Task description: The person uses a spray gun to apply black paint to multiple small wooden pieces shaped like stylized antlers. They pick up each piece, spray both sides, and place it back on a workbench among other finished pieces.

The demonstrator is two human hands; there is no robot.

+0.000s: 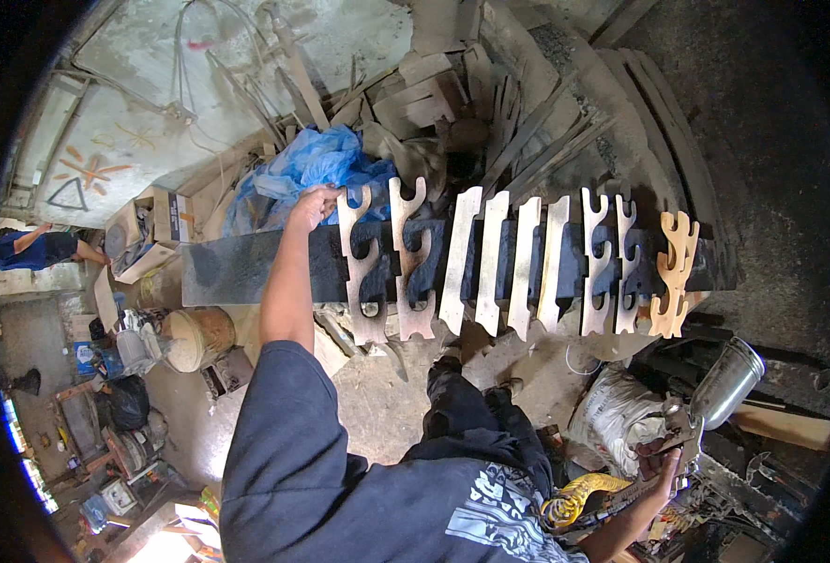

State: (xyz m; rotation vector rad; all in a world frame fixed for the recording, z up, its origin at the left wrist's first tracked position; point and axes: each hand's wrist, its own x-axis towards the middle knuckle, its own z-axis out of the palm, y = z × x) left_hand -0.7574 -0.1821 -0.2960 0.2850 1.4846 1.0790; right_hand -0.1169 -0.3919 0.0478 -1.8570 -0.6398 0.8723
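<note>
A row of flat, pale wooden pieces lies across a long dark board (246, 267). At its left end is a hook-notched wooden rack piece (363, 267), whose far tip is pinched by my left hand (316, 206), fingers closed. Beside it sits another notched piece (413, 258), then several straighter wooden slats (492, 258). Further right come two narrower notched pieces (596, 263) and a lighter, orange-toned pair (675, 272). Down at the lower right, my right hand (659, 464) is wrapped round a spray gun (684, 427) with a silver metal cup (729, 383).
A yellow coiled hose (579, 493) hangs near my right forearm. Blue plastic sheeting (316, 164) and scrap wood lie behind the board. A white sack (612, 408) stands near the spray gun. A round wooden drum (195, 338) is at left; another person (35, 249) is at far left.
</note>
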